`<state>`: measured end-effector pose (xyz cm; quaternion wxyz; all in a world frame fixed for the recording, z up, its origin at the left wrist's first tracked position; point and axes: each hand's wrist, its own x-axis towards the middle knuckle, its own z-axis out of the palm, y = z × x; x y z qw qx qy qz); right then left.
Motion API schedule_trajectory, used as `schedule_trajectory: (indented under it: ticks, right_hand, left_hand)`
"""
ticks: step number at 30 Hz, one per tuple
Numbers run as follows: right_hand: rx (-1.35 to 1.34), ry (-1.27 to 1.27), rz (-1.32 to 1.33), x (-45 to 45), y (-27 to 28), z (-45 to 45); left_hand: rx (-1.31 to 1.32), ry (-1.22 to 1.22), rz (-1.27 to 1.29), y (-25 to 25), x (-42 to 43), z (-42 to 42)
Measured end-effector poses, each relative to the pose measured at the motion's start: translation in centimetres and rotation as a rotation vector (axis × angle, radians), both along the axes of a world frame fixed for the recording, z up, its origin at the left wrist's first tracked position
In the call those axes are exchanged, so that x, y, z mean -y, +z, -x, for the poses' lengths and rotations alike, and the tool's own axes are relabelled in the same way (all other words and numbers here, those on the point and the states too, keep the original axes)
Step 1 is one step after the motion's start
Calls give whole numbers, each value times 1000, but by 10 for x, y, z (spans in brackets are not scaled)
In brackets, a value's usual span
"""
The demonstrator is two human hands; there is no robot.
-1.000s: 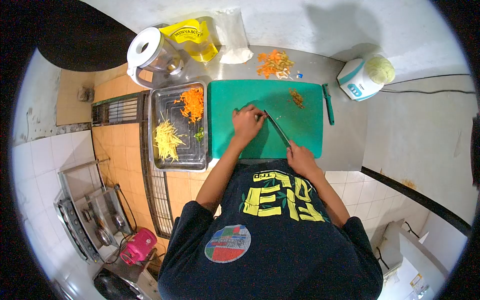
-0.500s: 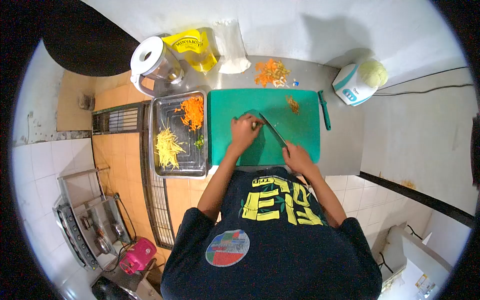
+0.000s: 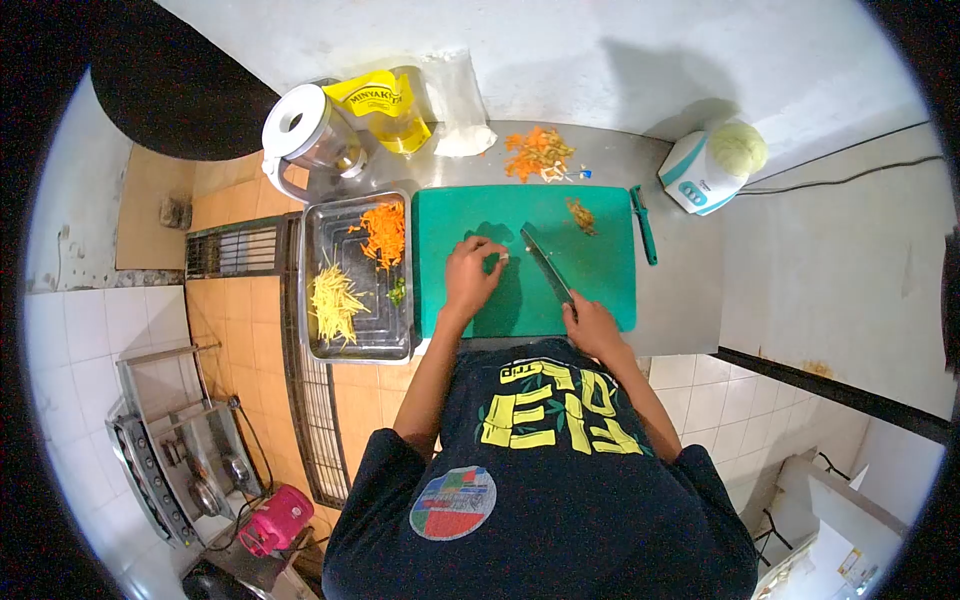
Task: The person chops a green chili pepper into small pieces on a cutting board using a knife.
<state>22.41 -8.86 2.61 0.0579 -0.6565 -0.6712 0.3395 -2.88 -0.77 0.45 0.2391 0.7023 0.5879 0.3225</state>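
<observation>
The left grip [image 3: 472,280] pinches a small pale piece [image 3: 504,256] over the smooth green board [image 3: 450,212]; the right grip [image 3: 593,326] wraps the slim, straight knife [image 3: 547,264]. So tiny a piece could slip, and fingertips near the blade could get nicked. The flat board lies along the dull metal table's [image 3: 690,300] near edge.

A steel counter [image 3: 685,300] bears a board [image 3: 590,275], tray [image 3: 372,325], peeler [image 3: 644,228], and probably vegetable peelings [image 3: 540,153].

I wear a dark, near-black T-shirt [image 3: 590,520] with wide short sleeves [image 3: 715,500]. Chunky yellow-green lettering [image 3: 520,424] crosses its lower front among green leaf shapes, with a small "Trip" [image 3: 525,371]. A round print [image 3: 453,503] in red, blue, green and grey sits on my left side. My left hand [image 3: 473,274] and right hand [image 3: 592,324] are bare.
</observation>
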Motion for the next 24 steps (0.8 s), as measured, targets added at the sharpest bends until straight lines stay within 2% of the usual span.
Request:
schedule_trajectory:
  ticks: [5, 11, 14, 17, 24]
  right_hand:
    - [0, -7, -68, 1, -3, -1]
    - [64, 84, -44, 2, 3, 9]
    - [87, 78, -26, 7, -4, 12]
    - [160, 124, 85, 6, 4, 11]
    - [106, 110, 41, 29, 19, -9]
  left_hand:
    - [-193, 5, -69, 1, -3, -20]
    - [-273, 60, -110, -9, -1, -30]
    - [-284, 67, -224, -15, -1, -30]
    - [-266, 65, -185, -13, -1, -31]
    - [-242, 58, -217, -20, -2, -31]
